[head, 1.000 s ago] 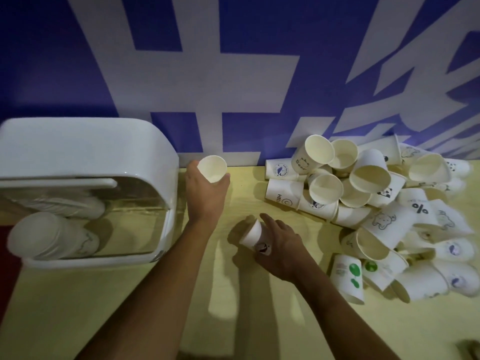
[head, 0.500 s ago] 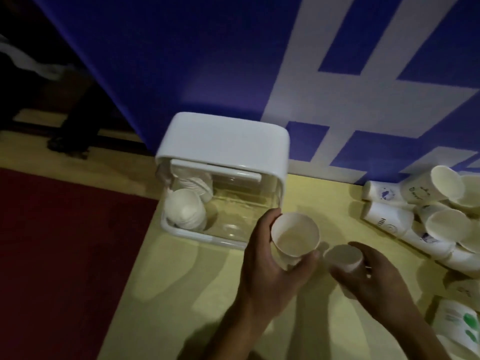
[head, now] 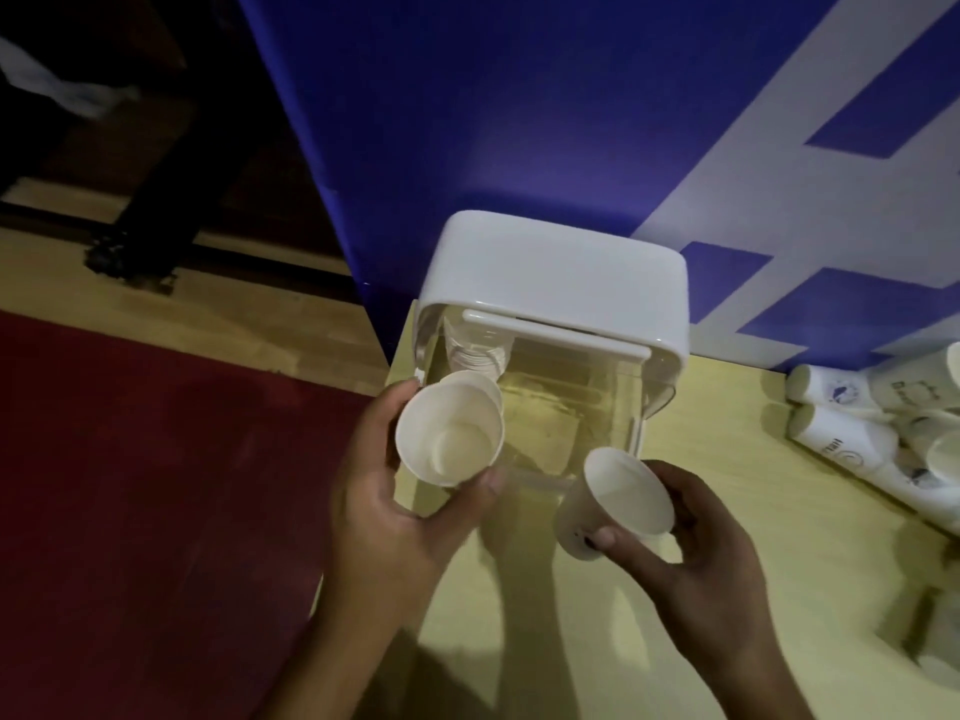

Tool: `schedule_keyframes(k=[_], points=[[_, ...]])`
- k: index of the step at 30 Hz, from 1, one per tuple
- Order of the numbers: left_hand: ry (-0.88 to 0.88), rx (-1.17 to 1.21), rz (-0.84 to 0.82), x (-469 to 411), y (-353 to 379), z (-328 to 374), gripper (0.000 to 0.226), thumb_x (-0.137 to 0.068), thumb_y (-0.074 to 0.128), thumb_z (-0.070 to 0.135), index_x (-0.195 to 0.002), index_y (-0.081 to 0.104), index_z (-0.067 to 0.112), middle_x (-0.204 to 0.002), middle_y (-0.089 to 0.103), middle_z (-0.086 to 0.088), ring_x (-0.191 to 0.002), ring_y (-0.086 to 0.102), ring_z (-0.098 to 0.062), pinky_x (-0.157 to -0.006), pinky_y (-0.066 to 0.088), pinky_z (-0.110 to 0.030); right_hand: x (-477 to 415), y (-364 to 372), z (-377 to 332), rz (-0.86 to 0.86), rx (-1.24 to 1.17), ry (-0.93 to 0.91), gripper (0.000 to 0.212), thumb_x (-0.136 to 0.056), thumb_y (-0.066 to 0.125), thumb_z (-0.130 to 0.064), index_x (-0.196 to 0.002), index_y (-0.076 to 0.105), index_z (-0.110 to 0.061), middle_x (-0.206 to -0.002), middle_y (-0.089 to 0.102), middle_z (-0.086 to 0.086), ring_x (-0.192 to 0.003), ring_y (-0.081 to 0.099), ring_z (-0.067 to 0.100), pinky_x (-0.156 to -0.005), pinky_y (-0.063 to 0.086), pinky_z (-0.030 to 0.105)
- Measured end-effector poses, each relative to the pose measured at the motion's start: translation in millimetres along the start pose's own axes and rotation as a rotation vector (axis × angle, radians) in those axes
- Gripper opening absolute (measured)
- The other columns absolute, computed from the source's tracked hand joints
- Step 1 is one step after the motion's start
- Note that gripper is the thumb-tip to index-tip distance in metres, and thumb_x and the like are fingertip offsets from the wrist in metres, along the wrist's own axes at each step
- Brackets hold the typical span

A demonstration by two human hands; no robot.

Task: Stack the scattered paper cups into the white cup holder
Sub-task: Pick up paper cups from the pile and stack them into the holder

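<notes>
Right of holder [head: 550, 272]: loose cups [head: 852, 439] piled by wall [head: 519, 96].

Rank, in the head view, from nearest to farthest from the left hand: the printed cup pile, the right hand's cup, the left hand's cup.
1. Left hand's cup: held by the left hand.
2. Right hand's cup: just right, in the right hand.
3. Printed cup pile: far right.

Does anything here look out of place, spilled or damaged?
Only the paper cups at the right edge of the table: they lie on their sides in a loose heap, not stacked. Nothing looks spilled or damaged. The white cup holder stands upright.
</notes>
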State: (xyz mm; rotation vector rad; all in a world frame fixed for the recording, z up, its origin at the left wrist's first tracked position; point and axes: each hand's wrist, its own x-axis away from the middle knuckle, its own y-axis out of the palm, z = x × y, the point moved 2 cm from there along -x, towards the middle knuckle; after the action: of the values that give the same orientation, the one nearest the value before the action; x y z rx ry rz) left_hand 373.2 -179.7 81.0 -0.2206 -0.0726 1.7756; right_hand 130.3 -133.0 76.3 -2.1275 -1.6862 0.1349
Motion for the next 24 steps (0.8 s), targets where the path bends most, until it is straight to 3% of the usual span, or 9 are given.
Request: schedule_keyframes(k=[2, 4, 6, 9, 11, 14, 18, 21, 24], points=[[0.016, 0.010, -0.006, -11.4, -6.9, -6.2, 0.075, -0.071, 0.089, 0.045, -0.137, 0.056, 0.033, -0.133, 0.066, -0.003, -0.122, 0.065, -0.032, -0.099, 0.052, -0.061, -1.5, 13.3, -10.3, 0.001, -0.017, -0.037, 0.058, -0.056, 0.095, -0.056, -0.106, 0.066, -0.053, -0.110, 0.074, -0.022, -0.103, 0.069, 0.004, -0.083, 0.052, 0.027], [0.023, -0.001, -0.041, -22.5, -8.7, -9.2, 0.074, -0.072, 0.088, 0.047, -0.137, 0.056, 0.035, -0.135, 0.065, -0.001, -0.123, 0.064, -0.031, -0.098, 0.053, -0.059, -3.2, 22.8, -17.2, 0.005, -0.033, -0.053, 0.055, -0.056, 0.085, -0.058, -0.107, 0.066, -0.053, -0.112, 0.073, -0.022, -0.106, 0.068, 0.004, -0.086, 0.052, 0.027], [0.004, -0.023, -0.085, -31.9, -6.1, -8.6, 0.076, -0.071, 0.087, 0.050, -0.138, 0.056, 0.033, -0.135, 0.065, 0.005, -0.124, 0.064, -0.024, -0.100, 0.054, -0.047, -5.0, 30.0, -21.9, 0.006, -0.041, -0.066, 0.054, -0.058, 0.082, -0.058, -0.109, 0.066, -0.051, -0.114, 0.073, -0.021, -0.108, 0.068, 0.005, -0.087, 0.053, 0.024], [0.005, -0.066, -0.138, -42.9, 1.3, -5.6, 0.081, -0.068, 0.084, 0.054, -0.140, 0.058, 0.028, -0.135, 0.065, 0.014, -0.125, 0.061, -0.007, -0.096, 0.048, -0.015, -7.0, 37.1, -25.8, 0.008, -0.041, -0.082, 0.054, -0.062, 0.082, -0.058, -0.112, 0.068, -0.043, -0.116, 0.073, -0.019, -0.109, 0.067, 0.008, -0.088, 0.053, 0.025], [0.006, -0.095, -0.170, -48.9, 5.3, -8.3, 0.082, -0.068, 0.081, 0.056, -0.141, 0.055, 0.032, -0.137, 0.062, 0.019, -0.126, 0.058, 0.001, -0.095, 0.043, -0.007, -7.5, 40.7, -27.9, 0.004, -0.032, -0.092, 0.054, -0.065, 0.081, -0.058, -0.115, 0.067, -0.042, -0.117, 0.072, -0.020, -0.109, 0.067, 0.008, -0.088, 0.052, 0.028], [0.004, -0.158, -0.211, -54.3, 10.2, -20.0, 0.082, -0.071, 0.084, 0.050, -0.144, 0.054, 0.030, -0.139, 0.062, 0.015, -0.128, 0.056, 0.001, -0.098, 0.043, -0.009, -8.9, 44.8, -28.4, -0.004, -0.020, -0.103, 0.055, -0.070, 0.079, -0.055, -0.120, 0.065, -0.039, -0.121, 0.070, -0.020, -0.111, 0.066, 0.008, -0.088, 0.053, 0.030], [0.021, -0.228, -0.246, -57.8, 16.2, -40.1, 0.079, -0.075, 0.092, 0.034, -0.144, 0.055, 0.024, -0.140, 0.062, 0.009, -0.128, 0.056, -0.005, -0.103, 0.047, -0.020, -11.9, 48.8, -28.2, -0.013, -0.013, -0.108, 0.057, -0.070, 0.081, -0.054, -0.122, 0.065, -0.037, -0.123, 0.070, -0.018, -0.112, 0.066, 0.010, -0.090, 0.052, 0.023], [0.032, -0.266, -0.251, -59.4, 18.6, -52.1, 0.074, -0.077, 0.091, 0.032, -0.142, 0.057, 0.027, -0.141, 0.061, 0.010, -0.131, 0.056, -0.011, -0.102, 0.051, -0.033, -14.2, 50.4, -30.1, 0.000, -0.009, -0.104, 0.059, -0.067, 0.082, -0.057, -0.121, 0.065, -0.038, -0.120, 0.070, -0.021, -0.110, 0.066, 0.008, -0.086, 0.049, 0.017], [-0.046, -0.251, -0.257, -58.8, 19.6, -59.7, 0.075, -0.077, 0.090, 0.033, -0.143, 0.054, 0.034, -0.141, 0.058, 0.014, -0.129, 0.055, -0.007, -0.099, 0.053, -0.034, -17.4, 51.1, -31.5, 0.021, -0.009, -0.107, 0.060, -0.066, 0.082, -0.059, -0.120, 0.065, -0.038, -0.120, 0.071, -0.022, -0.110, 0.066, 0.007, -0.084, 0.047, 0.013]])
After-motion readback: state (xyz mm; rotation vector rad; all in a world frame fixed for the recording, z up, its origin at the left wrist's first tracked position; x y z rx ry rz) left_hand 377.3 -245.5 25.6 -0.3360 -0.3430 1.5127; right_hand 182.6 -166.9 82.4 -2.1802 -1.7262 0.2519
